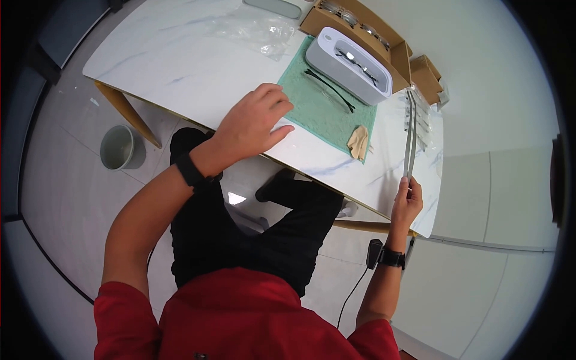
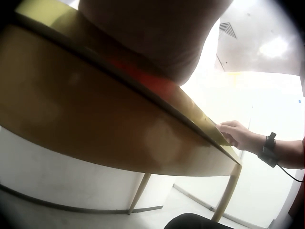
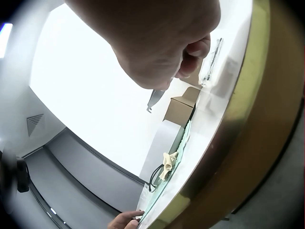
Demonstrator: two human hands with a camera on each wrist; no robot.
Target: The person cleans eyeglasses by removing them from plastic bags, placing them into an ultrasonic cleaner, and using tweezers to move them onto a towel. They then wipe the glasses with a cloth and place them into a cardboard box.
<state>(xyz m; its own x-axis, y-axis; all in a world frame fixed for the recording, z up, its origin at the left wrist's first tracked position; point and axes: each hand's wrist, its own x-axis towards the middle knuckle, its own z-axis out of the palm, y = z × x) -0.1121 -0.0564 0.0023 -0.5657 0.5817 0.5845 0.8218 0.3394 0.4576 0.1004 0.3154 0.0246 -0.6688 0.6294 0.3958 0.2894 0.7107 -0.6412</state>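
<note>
The right hand grips long metal tweezers near their lower end, the tips pointing away toward the boxes; in the right wrist view this hand is large, with part of the tweezers below it. Fingers spread and holding nothing, the left hand is at the near left edge of a green cloth. Dark-framed glasses lie on that cloth, beside a white ultrasonic cleaner with another pair of glasses in its basin. A beige cloth lies at the green cloth's near right corner.
Behind the cleaner stands a cardboard box holding several glasses. Clear plastic bags lie at the back of the marble-patterned table. A smaller carton and bagged items are at the right. A bin stands on the floor.
</note>
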